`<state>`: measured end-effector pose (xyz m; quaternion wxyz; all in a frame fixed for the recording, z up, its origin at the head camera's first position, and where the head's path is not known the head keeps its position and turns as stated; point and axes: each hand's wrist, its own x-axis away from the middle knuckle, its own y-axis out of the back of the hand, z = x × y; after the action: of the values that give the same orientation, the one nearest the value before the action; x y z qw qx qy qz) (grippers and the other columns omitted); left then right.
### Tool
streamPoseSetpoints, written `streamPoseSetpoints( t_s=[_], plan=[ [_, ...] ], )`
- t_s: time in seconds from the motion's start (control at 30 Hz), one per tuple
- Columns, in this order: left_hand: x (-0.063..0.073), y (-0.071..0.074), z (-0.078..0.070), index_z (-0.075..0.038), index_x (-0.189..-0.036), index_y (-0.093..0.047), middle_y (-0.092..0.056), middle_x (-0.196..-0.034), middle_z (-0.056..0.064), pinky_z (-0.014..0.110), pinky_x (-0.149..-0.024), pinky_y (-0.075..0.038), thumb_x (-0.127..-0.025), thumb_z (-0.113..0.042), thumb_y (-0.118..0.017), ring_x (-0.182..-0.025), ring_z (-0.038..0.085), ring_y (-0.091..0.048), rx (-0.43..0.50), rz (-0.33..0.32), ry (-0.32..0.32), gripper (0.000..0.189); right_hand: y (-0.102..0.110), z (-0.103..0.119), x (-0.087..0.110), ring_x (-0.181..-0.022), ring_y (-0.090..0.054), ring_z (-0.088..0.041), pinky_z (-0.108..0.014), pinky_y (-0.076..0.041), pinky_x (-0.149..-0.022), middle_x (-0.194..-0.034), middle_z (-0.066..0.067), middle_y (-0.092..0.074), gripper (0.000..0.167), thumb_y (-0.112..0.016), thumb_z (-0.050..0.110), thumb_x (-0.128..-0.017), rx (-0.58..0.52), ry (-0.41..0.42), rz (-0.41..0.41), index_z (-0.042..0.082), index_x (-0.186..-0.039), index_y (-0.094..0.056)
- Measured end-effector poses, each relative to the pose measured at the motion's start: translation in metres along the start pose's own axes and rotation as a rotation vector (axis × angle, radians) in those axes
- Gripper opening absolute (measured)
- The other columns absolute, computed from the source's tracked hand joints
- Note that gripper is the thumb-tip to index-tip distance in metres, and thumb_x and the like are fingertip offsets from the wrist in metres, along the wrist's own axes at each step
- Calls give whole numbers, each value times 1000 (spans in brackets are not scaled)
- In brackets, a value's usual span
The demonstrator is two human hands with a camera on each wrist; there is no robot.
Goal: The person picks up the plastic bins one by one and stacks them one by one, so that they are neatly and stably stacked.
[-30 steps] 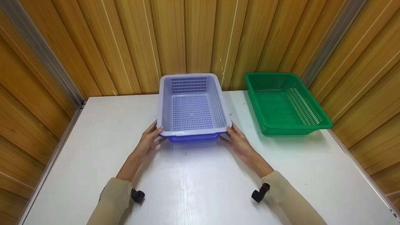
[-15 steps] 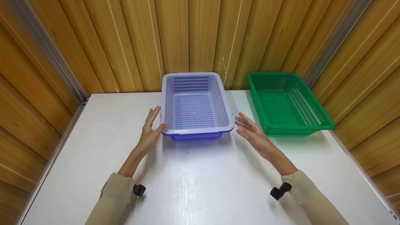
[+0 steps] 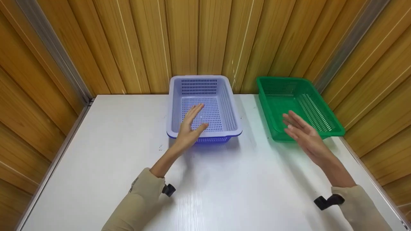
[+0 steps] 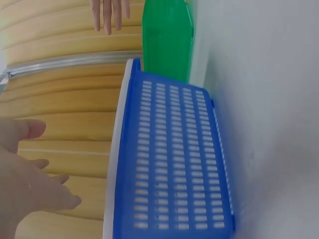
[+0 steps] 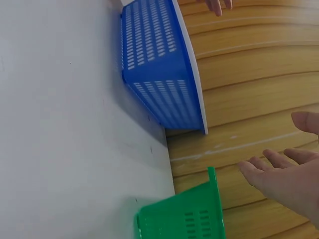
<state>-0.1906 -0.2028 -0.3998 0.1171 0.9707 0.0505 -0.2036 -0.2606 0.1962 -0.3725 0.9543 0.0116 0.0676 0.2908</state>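
A blue-and-lavender plastic basket (image 3: 236, 120) with slotted walls stands at the back middle of the white table. Above its near rim hovers my left hand (image 3: 189, 131), fingers extended and thumb apart, holding nothing. To the right stands a green plastic basket (image 3: 265, 110). My right hand (image 3: 310, 139) is raised in front of the green basket's near side, fingers loosely extended and nothing in them. In the left wrist view the left hand (image 4: 35, 174) is apart from the blue basket's rim. The right wrist view has the right hand (image 5: 289, 174) apart from both baskets.
The white table (image 3: 118, 138) runs up to a wood-look panel wall (image 3: 128, 48) behind, with similar panels at both sides. Metal strips (image 3: 57, 48) line the corners. A black wrist mount (image 3: 168, 190) sits on the left sleeve, another on the right.
Both hands have let go of the blue basket. They have moved right, the left over the basket's near rim and the right to the green basket. Both baskets stay in place.
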Motion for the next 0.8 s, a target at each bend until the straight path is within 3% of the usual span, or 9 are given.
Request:
streamPoseSetpoints(
  t_s=[0.17, 0.27, 0.4, 0.53, 0.77, 0.8],
  plan=[
    [-6, -37, -7, 1, -157, -33, -35, -164, 20, 47, -129, -21, -99, -2, -59, -156, 33, -27, 249, 188, -11, 64, 32, 4, 20, -149, -33, 1, -16, -37, -117, -170, -3, -19, 65, -37, 10, -112, -52, 54, -8, 7, -165, 1],
    [-8, -59, -9, 2, -158, -31, -38, -162, 22, 44, -127, -27, -100, 1, -56, -154, 32, -31, 364, 291, 7, 63, 51, 1, 33, -142, -42, 3, -14, -42, -111, -164, 1, -33, 64, -33, 3, -111, -123, 101, -22, 4, -164, 1],
    [-11, -86, -10, -2, -159, -32, -42, -160, 20, 41, -125, -32, -102, -2, -55, -152, 30, -37, 380, 360, 37, 62, 78, -3, 46, -135, -53, -1, -16, -48, -106, -150, 7, -54, 56, -33, -5, -108, -261, 145, -84, 8, -162, -26],
    [-14, -109, -7, -8, -160, -32, -44, -160, 14, 39, -123, -36, -103, -6, -56, -151, 29, -38, 390, 397, 92, 62, 106, -7, 57, -127, -62, -6, -19, -54, -99, -139, 2, -66, 48, -33, -9, -106, -416, 153, -168, 14, -143, -55],
    [-13, -151, 0, -19, -162, -30, -40, -164, 7, 40, -120, -40, -102, -13, -59, -152, 25, -37, 367, 459, 256, 67, 136, -18, 70, -111, -70, -6, -19, -58, -87, -118, 3, -74, 40, -40, -5, -106, -551, 27, -301, 14, -124, -71],
    [-12, -158, 1, -21, -163, -29, -38, -165, 6, 40, -120, -40, -102, -15, -60, -153, 24, -36, 346, 475, 279, 68, 137, -20, 70, -110, -70, -6, -20, -56, -97, -116, 3, -74, 39, -41, -4, -106, -567, 12, -315, 14, -122, -72]
  ],
)
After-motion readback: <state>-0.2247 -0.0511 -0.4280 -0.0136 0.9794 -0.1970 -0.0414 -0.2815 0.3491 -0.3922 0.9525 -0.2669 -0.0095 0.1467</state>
